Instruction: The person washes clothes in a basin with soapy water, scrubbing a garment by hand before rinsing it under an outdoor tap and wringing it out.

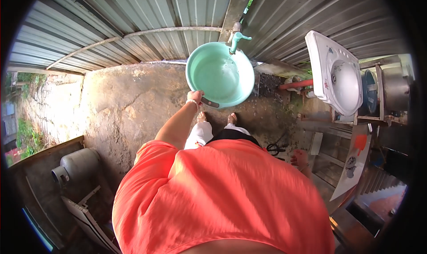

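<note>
A round mint-green basin sits under a matching green tap, with water inside. The water's surface is disturbed and bubbly below the spout. My left hand is closed on the basin's near-left rim, beside a dark strip along that edge. A pale bracelet circles the wrist. What the basin rests on is hidden beneath it. At the right side of my orange shirt, a reddish-brown shape appears to be my right hand; its fingers are too unclear to read.
Corrugated metal walls rise behind the tap. To the right, a white washbasin stands near a red pipe and a wooden frame. A grey gas cylinder is at lower left. The concrete floor looks rough and stained.
</note>
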### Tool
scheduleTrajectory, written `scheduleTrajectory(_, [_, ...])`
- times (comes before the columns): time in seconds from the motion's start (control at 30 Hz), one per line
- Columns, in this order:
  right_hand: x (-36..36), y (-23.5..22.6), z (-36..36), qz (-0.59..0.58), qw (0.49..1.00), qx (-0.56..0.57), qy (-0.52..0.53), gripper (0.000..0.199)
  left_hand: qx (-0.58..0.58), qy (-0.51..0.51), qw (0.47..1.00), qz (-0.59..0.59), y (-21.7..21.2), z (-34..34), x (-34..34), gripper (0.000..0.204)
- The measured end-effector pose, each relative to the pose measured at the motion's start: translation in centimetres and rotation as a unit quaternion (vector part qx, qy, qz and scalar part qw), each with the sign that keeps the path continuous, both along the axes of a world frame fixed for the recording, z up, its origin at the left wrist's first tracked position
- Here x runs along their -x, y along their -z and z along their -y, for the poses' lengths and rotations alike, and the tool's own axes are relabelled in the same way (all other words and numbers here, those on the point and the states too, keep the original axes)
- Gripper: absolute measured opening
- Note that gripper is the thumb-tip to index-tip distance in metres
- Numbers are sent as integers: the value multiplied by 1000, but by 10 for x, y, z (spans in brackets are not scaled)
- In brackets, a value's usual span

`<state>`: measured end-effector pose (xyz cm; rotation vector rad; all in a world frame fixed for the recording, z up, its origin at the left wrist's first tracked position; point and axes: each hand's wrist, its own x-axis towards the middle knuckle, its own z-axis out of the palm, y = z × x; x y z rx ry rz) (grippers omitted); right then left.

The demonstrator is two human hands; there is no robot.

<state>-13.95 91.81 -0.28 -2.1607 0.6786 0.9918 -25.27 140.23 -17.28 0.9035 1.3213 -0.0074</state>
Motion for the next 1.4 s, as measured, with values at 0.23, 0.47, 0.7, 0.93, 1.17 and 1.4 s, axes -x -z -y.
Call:
scheduleTrajectory(0.23, [-45,19,7,46,996,-80,-22,16,32,-105,994,-4,-18,19,6,15])
scheduleTrajectory(0.47, [-72,24,10,76,988,-127,-40,17,53,-200,978,40,0,29,15,10])
scheduleTrajectory(0.7, [-59,33,42,60,988,-122,-71,14,41,-231,969,79,1,45,7,14])
scheduleTrajectory(0.93, [-44,17,74,5,999,-42,-19,22,12,-163,987,9,-14,47,1,11])
scheduleTrajectory(1.17, [-18,17,89,24,999,-25,-26,23,-8,-125,992,16,-14,47,2,11])
scheduleTrajectory(1.4, [12,75,125,-31,990,-86,111,24,4,-128,991,-23,-43,49,-14,12])
